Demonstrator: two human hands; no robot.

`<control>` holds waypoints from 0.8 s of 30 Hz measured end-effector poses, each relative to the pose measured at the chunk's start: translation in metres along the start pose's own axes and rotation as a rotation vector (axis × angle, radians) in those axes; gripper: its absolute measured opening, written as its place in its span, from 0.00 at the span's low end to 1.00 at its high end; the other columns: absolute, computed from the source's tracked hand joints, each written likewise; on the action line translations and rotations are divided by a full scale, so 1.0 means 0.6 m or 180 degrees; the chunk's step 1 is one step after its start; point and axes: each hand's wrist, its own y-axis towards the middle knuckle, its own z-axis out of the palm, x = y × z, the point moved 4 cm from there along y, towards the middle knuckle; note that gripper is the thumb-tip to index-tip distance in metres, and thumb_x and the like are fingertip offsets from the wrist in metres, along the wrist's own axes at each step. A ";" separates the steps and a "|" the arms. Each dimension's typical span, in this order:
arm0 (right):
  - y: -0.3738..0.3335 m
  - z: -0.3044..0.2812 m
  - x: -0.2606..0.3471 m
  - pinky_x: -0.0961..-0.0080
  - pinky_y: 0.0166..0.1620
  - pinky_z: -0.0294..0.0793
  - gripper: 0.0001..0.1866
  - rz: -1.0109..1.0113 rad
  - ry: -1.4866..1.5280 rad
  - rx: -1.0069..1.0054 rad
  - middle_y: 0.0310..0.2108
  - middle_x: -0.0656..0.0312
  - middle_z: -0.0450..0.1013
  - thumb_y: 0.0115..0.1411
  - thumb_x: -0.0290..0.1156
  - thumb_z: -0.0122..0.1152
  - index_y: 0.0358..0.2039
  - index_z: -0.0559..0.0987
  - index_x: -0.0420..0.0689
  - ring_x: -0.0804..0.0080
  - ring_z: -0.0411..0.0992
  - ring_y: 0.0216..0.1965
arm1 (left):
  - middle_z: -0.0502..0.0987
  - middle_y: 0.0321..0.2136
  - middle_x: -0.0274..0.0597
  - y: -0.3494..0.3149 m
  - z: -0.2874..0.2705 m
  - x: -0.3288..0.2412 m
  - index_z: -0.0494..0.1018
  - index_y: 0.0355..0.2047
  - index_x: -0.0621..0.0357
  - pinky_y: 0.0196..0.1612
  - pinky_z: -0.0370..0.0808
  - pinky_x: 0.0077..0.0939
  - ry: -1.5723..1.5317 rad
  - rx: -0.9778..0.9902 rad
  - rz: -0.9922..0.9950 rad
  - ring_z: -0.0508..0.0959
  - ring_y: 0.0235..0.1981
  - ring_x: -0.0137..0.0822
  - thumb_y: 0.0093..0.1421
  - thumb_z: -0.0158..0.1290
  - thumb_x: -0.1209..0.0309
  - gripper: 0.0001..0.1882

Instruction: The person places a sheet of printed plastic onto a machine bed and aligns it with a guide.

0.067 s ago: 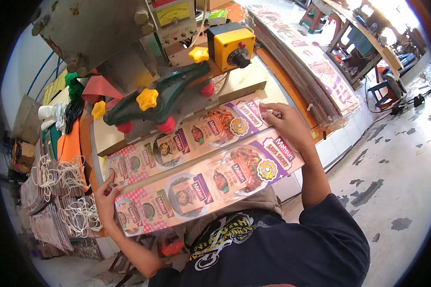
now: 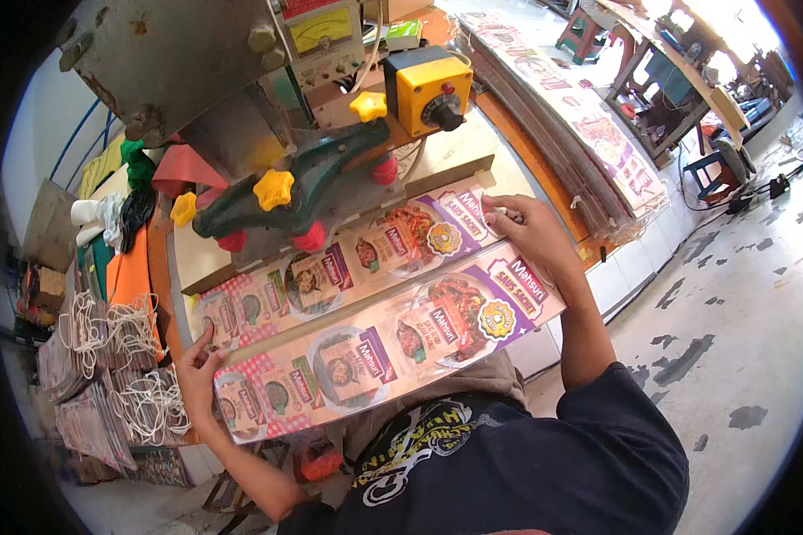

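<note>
A long printed sheet [image 2: 348,357] with food pictures and a purple end lies across the wooden machine table, its near part hanging over the front edge. A pale crease or gap runs lengthwise between its two printed bands; whether they are one piece I cannot tell. My left hand [image 2: 198,367] grips the sheet's left end, thumb and fingers closed at the edge. At the far right corner my right hand [image 2: 531,227] is closed on the sheet, fingers bent. The sheet's far edge meets a metal guide bar [image 2: 451,174] below the press head.
Over the sheet sits a dark green bracket [image 2: 339,169] with yellow star knobs and red feet. A yellow control box [image 2: 433,89] stands behind it. Stacked printed sheets [image 2: 562,98] lie at right. String-tied bundles [image 2: 120,357] are at left. Workbench and stools stand far right.
</note>
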 end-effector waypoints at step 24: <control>0.001 0.000 -0.003 0.75 0.46 0.74 0.20 0.0002 -0.0011 0.0017 0.42 0.55 0.81 0.65 0.36 0.64 0.54 0.81 0.40 0.72 0.76 0.40 | 0.59 0.22 0.21 -0.003 0.003 -0.004 0.75 0.60 0.50 0.27 0.56 0.16 -0.0174 0.0081 -0.0020 0.57 0.23 0.19 0.54 0.65 0.77 0.31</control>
